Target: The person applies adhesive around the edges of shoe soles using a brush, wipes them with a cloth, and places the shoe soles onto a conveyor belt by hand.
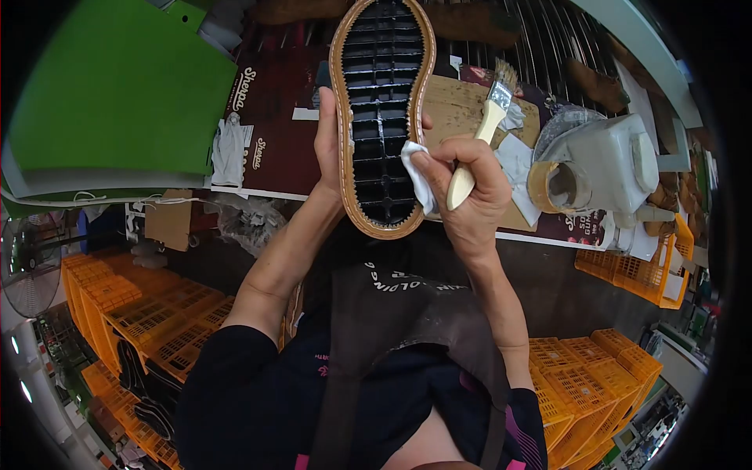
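Note:
My left hand [329, 153] is closed on the left edge of a shoe sole [379, 129], its thumb along the side and a fingertip showing at the far edge. The sole stands upright, its black ribbed inside facing me, with a tan stitched rim. In my right hand [479, 184] are two things: a paintbrush [490, 121] with a pale wooden handle, bristles up, and a folded white cloth [418, 174] pinched between thumb and fingers. The cloth touches the sole's lower right rim.
On the bench, right of my hand, stand a jar [559, 188] and a white plastic jug [615, 157]. Cardboard [454, 110] and white paper [517, 168] lie behind the brush. Orange crates [583, 384] stack on both sides. A green panel [117, 86] fills the left.

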{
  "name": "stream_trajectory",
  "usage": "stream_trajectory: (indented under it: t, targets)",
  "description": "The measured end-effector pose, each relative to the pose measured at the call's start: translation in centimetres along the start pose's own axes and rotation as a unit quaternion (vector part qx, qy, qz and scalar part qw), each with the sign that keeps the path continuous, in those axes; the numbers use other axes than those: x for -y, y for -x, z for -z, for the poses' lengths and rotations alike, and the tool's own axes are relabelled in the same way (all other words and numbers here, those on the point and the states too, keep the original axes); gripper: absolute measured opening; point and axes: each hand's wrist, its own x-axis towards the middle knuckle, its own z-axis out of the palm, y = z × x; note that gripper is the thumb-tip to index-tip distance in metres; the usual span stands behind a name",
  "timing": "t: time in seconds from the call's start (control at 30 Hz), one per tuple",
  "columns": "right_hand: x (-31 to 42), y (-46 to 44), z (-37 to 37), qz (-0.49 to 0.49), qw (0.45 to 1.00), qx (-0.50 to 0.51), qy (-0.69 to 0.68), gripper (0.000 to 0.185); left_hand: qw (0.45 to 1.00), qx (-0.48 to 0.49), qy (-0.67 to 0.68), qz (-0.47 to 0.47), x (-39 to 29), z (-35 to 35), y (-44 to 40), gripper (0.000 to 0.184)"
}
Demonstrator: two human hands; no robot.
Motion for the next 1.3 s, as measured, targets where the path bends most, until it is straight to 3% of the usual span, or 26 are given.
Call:
stream_trajectory:
  t: [0.1,0.2,0.27,0.43,0.47,0.53,0.67,0.8,0.87,1.0,1.03,1.1,1.23,1.3]
  targets:
    - [-1.0,-1.3,0.0,0.042,0.996,-0.030,0.073,0.017,0.995,-0.024,0.094,-0.010,0.6,0.2,0.4,0.079]
    - [-1.7,-2.3,0.6,0.082,0.989,-0.082,0.090,0.017,0.995,0.013,0.099,0.008,0.9,0.9,0.4,0.078]
    - [-1.2,-2.4,1.7,0.069,0.989,-0.106,0.079,0.017,0.998,0.039,0.033,0.027,1.0,0.8,0.2,0.082]
    - [-0.5,-0.7,2.8,0.029,0.992,-0.102,0.068,0.021,0.997,0.035,0.065,0.040,0.6,1.0,0.0,0.087]
    - [-0.3,-0.2,2.9,0.031,0.995,-0.080,0.045,0.025,0.996,0.042,0.065,0.033,0.6,1.0,-0.1,0.087]
    - [1.0,1.0,2.7,-0.059,0.995,-0.035,-0.069,0.026,0.998,0.013,0.048,0.035,0.5,0.8,0.0,0.088]
    - [1.4,2.2,2.4,-0.075,0.991,0.086,-0.065,0.022,1.000,0.000,0.012,0.029,0.7,0.6,0.0,0.087]
    - [0.8,2.1,1.9,-0.061,0.996,0.051,-0.029,0.025,1.000,0.008,0.013,0.027,1.1,0.4,0.2,0.086]
    - [-0.3,1.9,1.4,0.036,0.999,0.025,0.018,0.026,0.999,0.014,0.017,0.034,1.2,0.3,0.4,0.085]
    - [-1.4,0.8,1.0,0.095,0.994,-0.027,0.036,0.025,0.999,-0.013,-0.005,0.033,1.4,-0.3,0.8,0.083]
    - [-1.0,1.1,1.3,0.023,0.999,-0.037,0.023,0.024,0.996,-0.079,0.006,0.044,1.6,0.2,1.2,0.082]
    - [-0.9,0.5,2.0,0.048,0.996,-0.070,0.021,0.024,0.995,0.024,0.089,0.022,1.3,-0.2,1.5,0.081]
    - [-0.1,0.3,2.7,0.021,0.996,-0.073,-0.052,0.024,0.992,0.094,0.075,0.040,1.7,0.1,1.6,0.082]
    - [0.2,0.2,2.4,0.026,0.997,-0.050,-0.046,0.024,0.994,0.063,0.079,0.044,1.9,0.4,2.0,0.083]
